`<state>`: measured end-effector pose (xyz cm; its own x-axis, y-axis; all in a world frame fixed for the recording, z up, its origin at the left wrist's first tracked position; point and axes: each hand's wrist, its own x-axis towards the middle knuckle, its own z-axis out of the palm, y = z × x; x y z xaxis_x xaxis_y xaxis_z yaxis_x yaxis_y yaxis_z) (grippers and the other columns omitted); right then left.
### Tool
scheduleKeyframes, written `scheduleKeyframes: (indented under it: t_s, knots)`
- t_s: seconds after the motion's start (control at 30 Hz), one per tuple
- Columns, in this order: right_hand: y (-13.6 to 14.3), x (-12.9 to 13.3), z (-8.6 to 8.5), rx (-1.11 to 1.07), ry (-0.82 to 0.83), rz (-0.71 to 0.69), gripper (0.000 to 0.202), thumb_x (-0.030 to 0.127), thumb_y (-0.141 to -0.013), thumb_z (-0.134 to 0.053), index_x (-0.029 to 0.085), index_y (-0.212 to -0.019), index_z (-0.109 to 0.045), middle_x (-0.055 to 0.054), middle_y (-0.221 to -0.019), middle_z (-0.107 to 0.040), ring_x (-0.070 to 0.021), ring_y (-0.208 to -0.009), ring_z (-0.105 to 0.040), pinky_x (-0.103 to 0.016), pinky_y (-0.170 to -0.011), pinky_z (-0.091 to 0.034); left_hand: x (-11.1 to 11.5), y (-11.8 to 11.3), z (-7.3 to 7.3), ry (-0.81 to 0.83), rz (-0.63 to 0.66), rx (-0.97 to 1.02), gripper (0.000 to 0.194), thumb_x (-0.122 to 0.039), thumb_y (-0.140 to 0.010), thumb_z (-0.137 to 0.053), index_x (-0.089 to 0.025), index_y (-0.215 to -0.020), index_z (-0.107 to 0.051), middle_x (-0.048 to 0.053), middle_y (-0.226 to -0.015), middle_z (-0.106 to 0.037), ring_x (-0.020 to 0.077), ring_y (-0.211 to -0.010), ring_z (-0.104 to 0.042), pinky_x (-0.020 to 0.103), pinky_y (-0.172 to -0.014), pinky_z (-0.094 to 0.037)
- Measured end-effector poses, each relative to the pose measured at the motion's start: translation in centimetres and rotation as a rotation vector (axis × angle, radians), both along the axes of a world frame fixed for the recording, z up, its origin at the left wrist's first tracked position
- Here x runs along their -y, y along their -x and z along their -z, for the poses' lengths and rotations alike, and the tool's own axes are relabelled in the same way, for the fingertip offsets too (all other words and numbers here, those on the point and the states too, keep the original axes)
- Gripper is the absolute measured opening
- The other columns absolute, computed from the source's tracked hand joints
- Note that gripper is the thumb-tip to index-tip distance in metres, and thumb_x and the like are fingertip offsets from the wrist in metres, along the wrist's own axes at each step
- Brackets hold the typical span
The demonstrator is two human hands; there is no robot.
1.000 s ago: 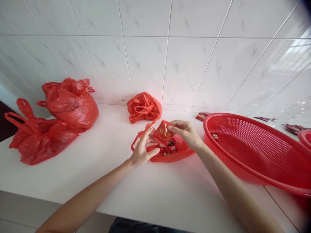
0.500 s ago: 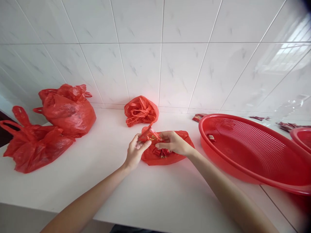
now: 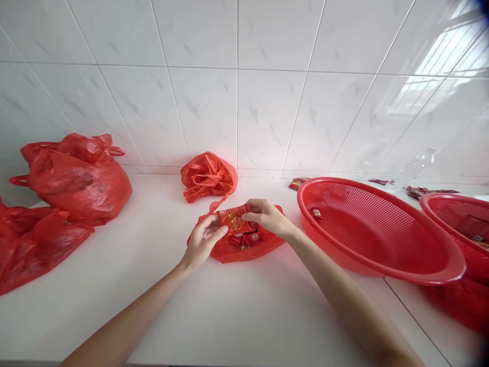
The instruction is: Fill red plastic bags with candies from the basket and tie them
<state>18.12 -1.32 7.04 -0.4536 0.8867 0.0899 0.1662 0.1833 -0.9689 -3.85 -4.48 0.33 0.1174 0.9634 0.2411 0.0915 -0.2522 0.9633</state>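
A red packet with gold print (image 3: 233, 219) is stretched between my two hands, its printed face toward me. My left hand (image 3: 201, 239) pinches its left side between thumb and fingers. At the right end, my right hand (image 3: 267, 216) grips the packet's edge, with the fingertips partly hidden. Just under both hands lies an opened red plastic bag (image 3: 229, 256) on the white counter. Several small red wrapped pieces (image 3: 250, 238) show inside that bag; what they contain cannot be seen.
Behind my hands, a knotted red bag (image 3: 209, 176) sits against the tiled wall. Filled red bags (image 3: 82, 178) stand at left. A large red basket (image 3: 359, 239) holds one small packet (image 3: 317, 213). Further right are another basket (image 3: 458, 204), a clear bottle (image 3: 414, 171) and small red packets (image 3: 428, 192).
The view has swung right, showing more of the second basket. The red packet, earlier tilted up and folded, is now spread flatter between both hands.
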Motion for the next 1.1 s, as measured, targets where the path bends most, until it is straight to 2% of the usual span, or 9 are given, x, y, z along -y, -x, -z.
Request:
scheduleKeyframes:
  t_s: [0.1, 0.23, 0.33, 0.43, 0.53, 0.67, 0.83, 0.97, 1.1]
  knots:
    - [-0.2, -0.1, 0.1, 0.059, -0.039, 0.063, 0.016, 0.029, -0.078, -0.066, 0.018, -0.075, -0.056, 0.003, -0.066, -0.059, -0.0105, -0.059, -0.051, -0.025, -0.055, -0.038, -0.2, 0.2, 0.3, -0.063, -0.080, -0.007, 0.051, -0.041, -0.084, -0.071, -0.023, -0.128, -0.052, 0.007, -0.119, -0.061, 0.0229, -0.107, -0.063, 0.040, -0.096, -0.052]
    - [-0.2, -0.2, 0.7, 0.151, -0.060, 0.035, 0.014, 0.029, -0.078, -0.066, 0.018, -0.075, -0.058, 0.004, -0.062, -0.057, -0.0100, -0.056, -0.050, -0.024, -0.053, -0.037, 0.1, 0.1, 0.5, -0.175, -0.119, -0.135, 0.048, -0.038, -0.086, -0.068, -0.025, -0.129, -0.051, 0.009, -0.131, -0.058, 0.0254, -0.119, -0.059, 0.045, -0.105, -0.048]
    - [-0.1, -0.1, 0.9, 0.119, -0.029, -0.021, 0.015, 0.029, -0.078, -0.068, 0.018, -0.075, -0.058, 0.004, -0.064, -0.058, -0.0098, -0.057, -0.051, -0.023, -0.053, -0.039, 0.5, -0.2, 0.6, -0.243, -0.098, -0.268, 0.055, -0.037, -0.084, -0.071, -0.028, -0.134, -0.050, 0.008, -0.139, -0.054, 0.0280, -0.127, -0.055, 0.047, -0.108, -0.047]
    - [0.0, 0.1, 0.9, 0.050, 0.052, -0.084, 0.017, 0.031, -0.077, -0.070, 0.018, -0.078, -0.060, 0.003, -0.067, -0.061, -0.0108, -0.060, -0.054, -0.023, -0.053, -0.041, 0.6, -0.4, 0.9, -0.259, -0.019, -0.315, 0.055, -0.036, -0.085, -0.070, -0.030, -0.136, -0.049, 0.008, -0.139, -0.055, 0.0285, -0.128, -0.056, 0.047, -0.108, -0.048]
    - [0.0, 0.2, 0.8, -0.005, 0.106, -0.121, 0.019, 0.031, -0.077, -0.073, 0.016, -0.081, -0.062, 0.002, -0.070, -0.063, -0.0113, -0.062, -0.057, -0.024, -0.056, -0.044, 0.3, -0.4, 1.4, -0.220, 0.040, -0.264, 0.053, -0.036, -0.088, -0.068, -0.029, -0.137, -0.049, 0.008, -0.137, -0.058, 0.0277, -0.122, -0.060, 0.046, -0.104, -0.052]
    - [-0.2, -0.1, 0.8, -0.038, 0.135, -0.119, 0.026, 0.036, -0.075, -0.077, 0.015, -0.079, -0.062, 0.002, -0.069, -0.063, -0.0109, -0.062, -0.057, -0.024, -0.058, -0.044, -0.2, -0.1, 1.7, -0.201, 0.026, -0.222, 0.057, -0.037, -0.085, -0.071, -0.030, -0.138, -0.050, 0.008, -0.140, -0.057, 0.0279, -0.121, -0.062, 0.044, -0.101, -0.054]
    - [-0.3, -0.3, 0.7, -0.076, 0.152, -0.131, 0.029, 0.034, -0.070, -0.080, 0.016, -0.075, -0.059, 0.004, -0.065, -0.060, -0.0095, -0.059, -0.054, -0.025, -0.060, -0.044, -0.3, 0.2, 1.2, -0.208, 0.027, -0.249, 0.059, -0.038, -0.084, -0.072, -0.029, -0.138, -0.052, 0.008, -0.138, -0.058, 0.0275, -0.118, -0.063, 0.044, -0.100, -0.055]
    - [-0.4, -0.5, 1.3, 0.043, 0.063, -0.112, 0.022, 0.033, -0.077, -0.073, 0.018, -0.088, -0.061, 0.003, -0.069, -0.063, -0.0114, -0.062, -0.056, -0.025, -0.060, -0.044, -0.3, 0.4, 1.1, -0.232, 0.012, -0.345, 0.057, -0.039, -0.085, -0.070, -0.030, -0.138, -0.051, 0.007, -0.136, -0.058, 0.0269, -0.123, -0.059, 0.045, -0.102, -0.054]
    - [-0.5, -0.5, 1.8, 0.239, -0.073, -0.044, 0.021, 0.031, -0.081, -0.066, 0.020, -0.098, -0.060, 0.004, -0.065, -0.061, -0.0103, -0.056, -0.050, -0.022, -0.052, -0.040, -0.4, 0.4, 1.4, -0.220, 0.025, -0.417, 0.057, -0.040, -0.086, -0.069, -0.030, -0.139, -0.050, 0.007, -0.132, -0.060, 0.0273, -0.123, -0.058, 0.046, -0.101, -0.053]
